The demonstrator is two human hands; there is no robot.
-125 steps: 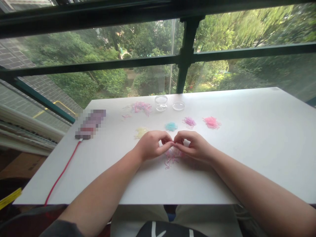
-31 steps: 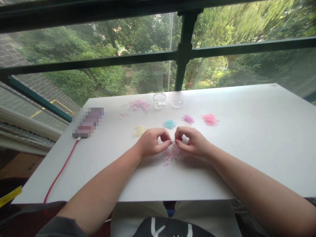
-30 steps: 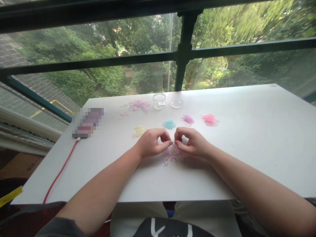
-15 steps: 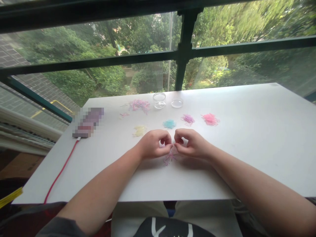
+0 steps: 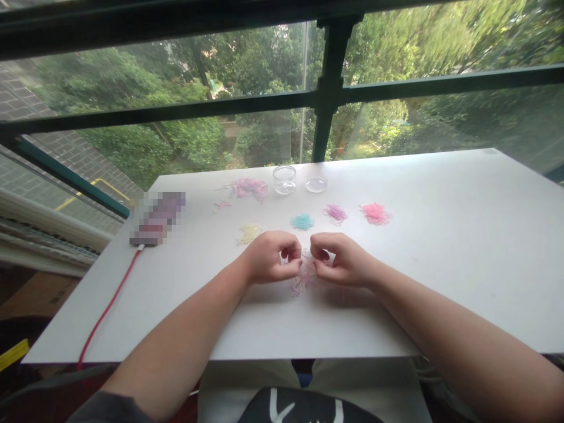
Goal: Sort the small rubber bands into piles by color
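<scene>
Left hand (image 5: 268,257) and right hand (image 5: 348,258) curl just apart; I cannot tell if either grips anything. Mixed-colour bands (image 5: 304,283) lie partly hidden beneath; beyond, an open jar (image 5: 284,180) stands beside a lid (image 5: 316,185).

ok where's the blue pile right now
Near the middle of the head view, the blue pile lies just beyond the left hand and right hand, between the yellow pile to its left and the purple pile to its right.
</scene>
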